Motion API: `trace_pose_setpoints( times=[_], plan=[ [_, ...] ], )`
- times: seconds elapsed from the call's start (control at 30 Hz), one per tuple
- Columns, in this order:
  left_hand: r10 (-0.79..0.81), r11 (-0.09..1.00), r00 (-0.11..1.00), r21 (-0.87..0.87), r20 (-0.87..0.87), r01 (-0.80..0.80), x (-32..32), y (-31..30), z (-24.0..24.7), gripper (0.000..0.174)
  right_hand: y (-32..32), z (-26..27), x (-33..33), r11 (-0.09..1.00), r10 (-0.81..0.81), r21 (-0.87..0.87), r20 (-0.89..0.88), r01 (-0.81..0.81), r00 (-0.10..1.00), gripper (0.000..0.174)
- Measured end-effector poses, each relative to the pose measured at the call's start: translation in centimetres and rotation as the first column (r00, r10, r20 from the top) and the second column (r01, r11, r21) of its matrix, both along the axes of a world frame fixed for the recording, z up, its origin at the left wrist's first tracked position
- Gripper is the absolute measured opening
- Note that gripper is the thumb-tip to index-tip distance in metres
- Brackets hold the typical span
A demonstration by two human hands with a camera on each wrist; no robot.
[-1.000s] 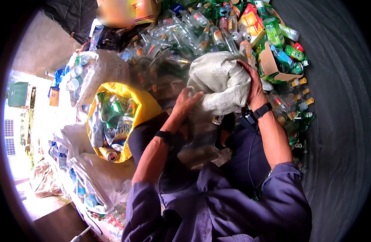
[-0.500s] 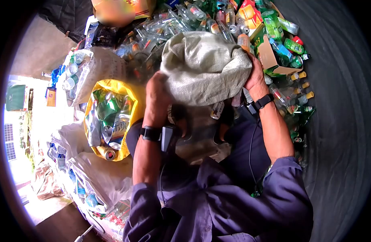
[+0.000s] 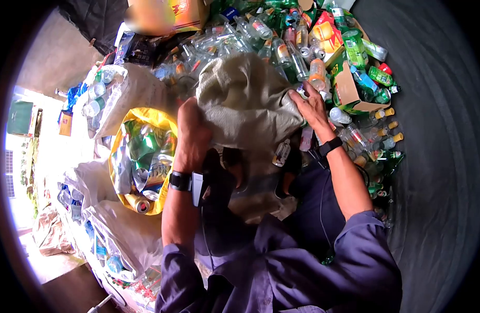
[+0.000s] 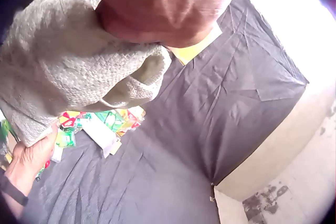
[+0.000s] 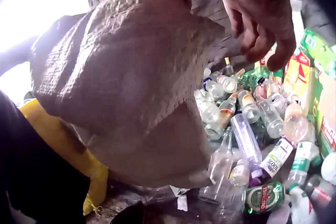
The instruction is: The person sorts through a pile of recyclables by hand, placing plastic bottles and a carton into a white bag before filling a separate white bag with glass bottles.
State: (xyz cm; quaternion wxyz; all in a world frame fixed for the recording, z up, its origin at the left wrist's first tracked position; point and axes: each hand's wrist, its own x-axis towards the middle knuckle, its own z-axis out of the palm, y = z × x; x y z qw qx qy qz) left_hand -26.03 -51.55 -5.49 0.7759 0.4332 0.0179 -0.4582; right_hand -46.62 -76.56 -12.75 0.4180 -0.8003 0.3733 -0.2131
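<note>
A whitish woven sack (image 3: 245, 104) hangs in front of the person, between both hands and above the feet. The left hand (image 3: 193, 133) grips its left side; in the left wrist view the back of that hand (image 4: 163, 8) covers the gripped part, and a fold gapes at the sack's edge. At the sack's right edge the right hand (image 3: 313, 107) pinches the cloth near the thumb. In the right wrist view its other fingers (image 5: 262, 43) stand off the sack, loosely bent.
Several glass bottles (image 3: 235, 39) are heaped beyond the sack. To the right stands a cardboard box (image 3: 349, 86) with plastic bottles. A yellow bag (image 3: 193, 117) of cans is by the left forearm, white bags (image 3: 141, 94) behind it. Dark cloth (image 3: 433, 172) lines the right side.
The left hand, first apart from the sack, has moved left and taken hold of its left side. The sack has spread wider and shifted left; the right hand's fingers have loosened from around it.
</note>
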Motion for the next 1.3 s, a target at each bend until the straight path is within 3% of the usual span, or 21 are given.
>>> trace_pose_setpoints(
  times=[0.03, 0.13, 0.17, 0.23, 0.27, 0.3, 0.33, 0.37, 0.4, 0.47, 0.53, 0.6, 0.67, 0.73, 0.87, 0.9, 0.97, 1.07, 1.13, 1.27, 1.3],
  plan=[
    [-0.084, 0.996, 0.942, 0.054, 0.325, 0.070, -0.1, 0.5, -0.3, 0.034, 0.4, 0.6, 0.1, 0.999, -0.006, 0.038, 0.139, 0.000, 0.990, 0.082],
    [-0.189, 0.981, 0.768, 0.152, 0.612, 0.120, -0.1, 1.1, -0.8, 0.035, 2.2, 5.8, -0.4, 0.953, 0.125, 0.223, 0.324, -0.204, 0.938, 0.090],
    [-0.174, 0.983, 0.761, 0.154, 0.625, 0.099, -0.5, 1.0, -0.8, 0.029, 2.7, 6.1, -0.4, 0.970, 0.199, 0.086, 0.265, -0.229, 0.944, 0.091],
    [-0.197, 0.979, 0.553, 0.191, 0.810, 0.068, -1.9, 1.5, 0.1, 0.031, 3.6, 5.3, 0.2, 0.950, 0.300, 0.017, 0.222, -0.312, 0.928, 0.102],
    [-0.225, 0.974, 0.315, 0.221, 0.922, 0.049, -2.5, 1.5, 0.8, 0.027, 3.9, 4.0, 0.6, 0.940, 0.341, -0.044, 0.179, -0.339, 0.923, 0.105],
    [-0.250, 0.967, 0.690, 0.211, 0.680, 0.142, -1.7, 1.0, -0.2, 0.027, 4.1, 2.7, 1.0, 0.925, 0.378, -0.105, 0.136, -0.366, 0.916, 0.108],
    [-0.266, 0.960, 0.918, 0.167, 0.294, 0.225, -0.9, 0.6, -1.2, 0.027, 4.2, 1.6, 1.2, 0.897, 0.413, -0.197, 0.051, -0.396, 0.909, 0.109],
    [-0.273, 0.959, 0.915, 0.161, 0.296, 0.234, -1.3, 0.4, -0.8, 0.027, 4.5, 1.3, 1.3, 0.898, 0.425, -0.138, 0.034, -0.417, 0.904, 0.101],
    [-0.306, 0.948, 0.841, 0.221, 0.446, 0.228, -2.0, 0.6, 0.0, 0.023, 5.5, 3.9, 1.1, 0.912, 0.393, -0.039, -0.194, -0.407, 0.899, 0.076],
    [-0.338, 0.938, 0.739, 0.276, 0.583, 0.210, -2.6, 0.9, 1.0, 0.019, 4.0, -1.4, 1.6, 0.909, 0.416, 0.048, -0.191, -0.414, 0.889, 0.049],
    [-0.370, 0.925, 0.151, 0.349, 0.917, 0.150, -2.2, 1.4, 1.3, 0.016, 2.7, -3.9, 1.7, 0.893, 0.449, 0.052, -0.133, -0.446, 0.884, 0.041],
    [-0.450, 0.893, 0.512, 0.385, 0.732, 0.234, -0.9, 1.2, -0.5, 0.020, 2.1, -2.0, 1.0, 0.877, 0.480, 0.054, -0.076, -0.477, 0.874, 0.034],
    [-0.272, 0.946, 0.957, 0.211, 0.101, 0.247, -1.9, 0.5, 2.4, 0.019, 2.0, 3.2, -0.2, 0.843, 0.485, 0.287, -0.042, -0.454, 0.874, 0.034],
    [-0.255, 0.949, 0.955, 0.228, 0.152, 0.217, -1.1, 0.5, 1.3, 0.020, 1.3, 3.8, -0.8, 0.817, 0.482, 0.371, -0.019, -0.442, 0.876, 0.036],
    [-0.285, 0.949, 0.902, 0.231, 0.324, 0.216, 0.2, 0.9, -1.4, 0.019, 0.5, 0.3, -0.8, 0.879, 0.468, 0.132, -0.051, -0.459, 0.882, 0.039],
    [-0.378, 0.923, 0.580, 0.344, 0.721, 0.174, 0.7, 1.5, -1.7, 0.022, 0.3, -1.1, -0.7, 0.886, 0.459, 0.090, -0.039, -0.454, 0.888, 0.043],
    [-0.419, 0.907, 0.087, 0.413, 0.904, 0.084, 0.2, 1.9, -1.3, 0.025, -0.3, -2.4, -0.6, 0.897, 0.440, 0.056, -0.044, -0.438, 0.897, 0.043],
    [-0.257, 0.966, 0.313, 0.256, 0.914, 0.044, -1.0, 1.3, 0.0, 0.039, -0.9, -1.1, -0.8, 0.890, 0.450, 0.168, -0.177, -0.424, 0.876, 0.043],
    [-0.440, 0.892, 0.664, 0.382, 0.604, 0.243, -1.1, 0.5, 1.2, 0.052, -1.5, -1.5, -0.8, 0.881, 0.473, 0.156, -0.265, -0.446, 0.840, 0.040],
    [-0.623, 0.777, 0.599, 0.481, 0.503, 0.405, -2.6, -0.1, 1.8, 0.053, -1.1, 0.8, -0.9, 0.898, 0.431, 0.225, -0.266, -0.379, 0.863, 0.038],
    [-0.625, 0.777, 0.596, 0.479, 0.505, 0.409, -2.5, -0.2, 1.3, 0.053, -1.3, -0.6, -0.6, 0.903, 0.407, 0.202, -0.117, -0.379, 0.906, 0.037]
  ],
)
